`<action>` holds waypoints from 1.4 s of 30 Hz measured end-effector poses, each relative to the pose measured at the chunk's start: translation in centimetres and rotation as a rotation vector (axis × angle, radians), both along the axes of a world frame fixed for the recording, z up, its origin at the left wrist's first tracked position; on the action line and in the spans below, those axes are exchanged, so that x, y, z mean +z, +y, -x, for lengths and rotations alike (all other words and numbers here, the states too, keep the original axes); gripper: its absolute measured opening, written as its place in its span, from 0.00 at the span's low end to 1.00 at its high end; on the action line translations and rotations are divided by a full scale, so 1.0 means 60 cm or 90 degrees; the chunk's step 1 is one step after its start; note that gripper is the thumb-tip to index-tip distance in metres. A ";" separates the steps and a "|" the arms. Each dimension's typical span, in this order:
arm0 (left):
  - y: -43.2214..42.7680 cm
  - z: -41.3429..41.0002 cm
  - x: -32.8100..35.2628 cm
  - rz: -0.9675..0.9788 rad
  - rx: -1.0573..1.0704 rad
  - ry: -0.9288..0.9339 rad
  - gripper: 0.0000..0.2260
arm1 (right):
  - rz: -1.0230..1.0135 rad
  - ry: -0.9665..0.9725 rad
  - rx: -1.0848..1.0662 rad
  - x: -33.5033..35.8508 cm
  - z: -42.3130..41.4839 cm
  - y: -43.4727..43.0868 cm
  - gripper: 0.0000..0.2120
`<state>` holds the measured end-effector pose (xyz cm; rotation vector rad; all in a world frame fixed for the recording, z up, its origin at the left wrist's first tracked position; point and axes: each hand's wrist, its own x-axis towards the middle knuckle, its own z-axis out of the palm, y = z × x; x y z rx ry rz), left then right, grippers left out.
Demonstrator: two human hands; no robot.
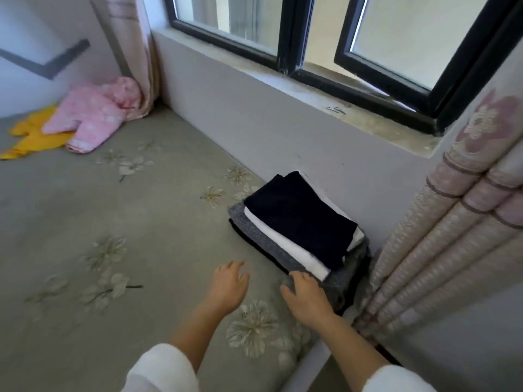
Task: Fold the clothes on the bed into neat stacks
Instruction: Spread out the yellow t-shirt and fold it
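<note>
Far left, against the wall: a yellow garment [34, 135] lying flat on the bed [85, 210], partly under a pink padded jacket [93, 114], both unfolded, beside the foot of a curtain [141, 52]. Nearer, low in the middle: left hand [229, 284], fingers spread and relaxed, holding nothing, over the flowered bedcover. Just right of it: right hand [304, 294], fingers bent onto the near corner of a grey folded piece at the bottom of the stack [300, 230]. Stack close to the wall under the window [311, 32]: dark piece on top, white below, grey beneath. Far right: pleated patterned curtain [452, 236] hanging beside the stack.
</note>
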<state>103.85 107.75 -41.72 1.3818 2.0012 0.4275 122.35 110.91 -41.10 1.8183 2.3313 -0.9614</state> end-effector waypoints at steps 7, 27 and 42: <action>-0.307 0.057 0.108 0.010 0.060 0.068 0.19 | 0.012 0.057 0.078 0.084 0.075 -0.243 0.26; -1.141 0.461 0.165 -0.003 0.349 0.098 0.18 | -0.039 0.068 0.355 0.143 0.558 -0.909 0.26; -1.565 0.752 0.183 -0.011 0.535 0.193 0.18 | -0.038 0.066 0.575 0.138 0.947 -1.298 0.28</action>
